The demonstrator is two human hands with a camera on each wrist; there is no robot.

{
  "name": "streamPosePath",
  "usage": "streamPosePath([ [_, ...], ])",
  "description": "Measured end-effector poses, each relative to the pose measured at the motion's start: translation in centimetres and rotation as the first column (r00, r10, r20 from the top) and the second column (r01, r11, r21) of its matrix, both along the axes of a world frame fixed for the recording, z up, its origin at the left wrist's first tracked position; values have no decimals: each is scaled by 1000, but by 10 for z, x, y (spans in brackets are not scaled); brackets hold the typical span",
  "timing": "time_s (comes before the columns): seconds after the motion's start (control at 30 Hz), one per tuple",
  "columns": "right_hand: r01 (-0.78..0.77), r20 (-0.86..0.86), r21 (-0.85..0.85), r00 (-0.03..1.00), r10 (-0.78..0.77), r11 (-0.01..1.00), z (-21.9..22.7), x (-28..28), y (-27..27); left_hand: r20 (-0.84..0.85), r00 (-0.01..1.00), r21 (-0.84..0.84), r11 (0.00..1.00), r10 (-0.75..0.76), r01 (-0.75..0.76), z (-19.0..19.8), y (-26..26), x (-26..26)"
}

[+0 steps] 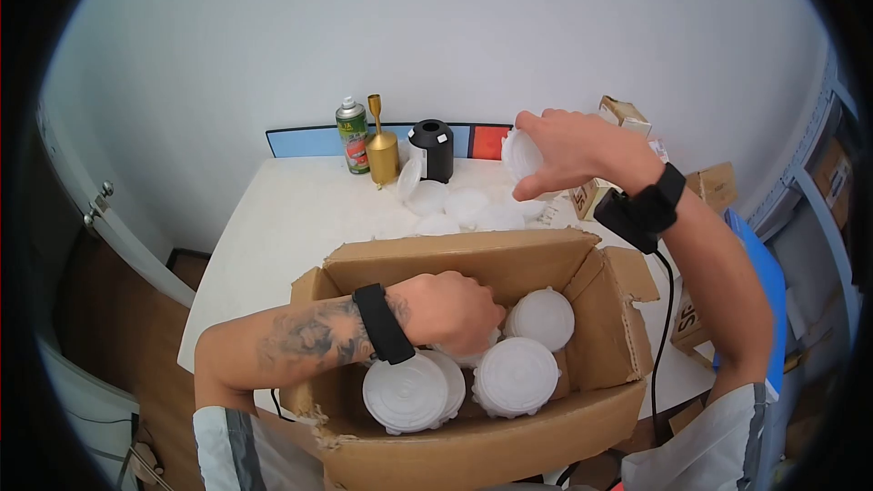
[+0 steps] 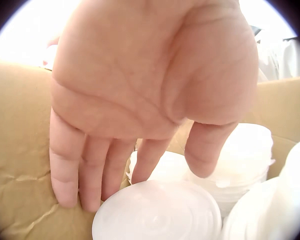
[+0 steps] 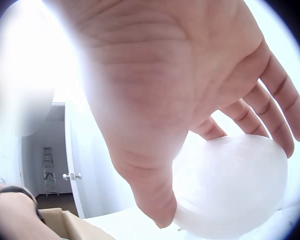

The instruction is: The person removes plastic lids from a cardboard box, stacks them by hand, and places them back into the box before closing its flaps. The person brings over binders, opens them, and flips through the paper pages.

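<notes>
My right hand [image 1: 573, 153] holds a round white lidded container [image 1: 522, 155] above the back of the table; in the right wrist view the thumb and fingers lie around the container [image 3: 235, 185]. Down inside the cardboard box [image 1: 482, 455], my left hand [image 1: 455, 311] is among white round containers [image 1: 516, 376]. The left wrist view shows its fingers pointing down, relaxed, beside a white lid [image 2: 157, 212]; whether they touch it I cannot tell. More containers stand in stacks in the box [image 1: 406, 393].
Behind the box, several translucent white lids or containers [image 1: 466, 206] lie on the white table [image 1: 264, 227]. A green spray can [image 1: 353, 138], a gold object [image 1: 383, 159] and a black holder [image 1: 432, 153] stand at the back left. Small boxes [image 1: 624, 115] are at the right.
</notes>
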State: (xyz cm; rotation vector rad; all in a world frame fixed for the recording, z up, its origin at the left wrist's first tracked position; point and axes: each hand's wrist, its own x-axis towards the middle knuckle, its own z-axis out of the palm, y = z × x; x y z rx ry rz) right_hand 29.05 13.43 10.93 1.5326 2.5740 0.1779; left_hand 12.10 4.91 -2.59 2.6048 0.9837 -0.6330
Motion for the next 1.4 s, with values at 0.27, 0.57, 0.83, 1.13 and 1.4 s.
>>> streamPosePath([
  [0.27, -27, -27, 123, 999, 31, 992, -37, -17, -11, -44, 983, 248, 951, -177, 182, -11, -13, 5],
  [0.57, -56, 288, -355, 943, 166, 933, -80, 18, -85, 132, 973, 432, 894, -189, 115, 29, -24, 2],
  [0.83, -272, 136, -434, 922, 362, 859, -118, 28, -81, 296, 954, 436, 895, -50, -89, 117, -28, -21],
  [1.13, -390, 428, -73, 819, 382, 918, -159, 28, -98, 319, 938, 575, 760, 132, -303, 111, 47, -27],
  [1.4, -354, 218, -191, 894, 391, 915, -112, 30, -103, 247, 967, 304, 952, -62, -17, 79, -39, -20],
])
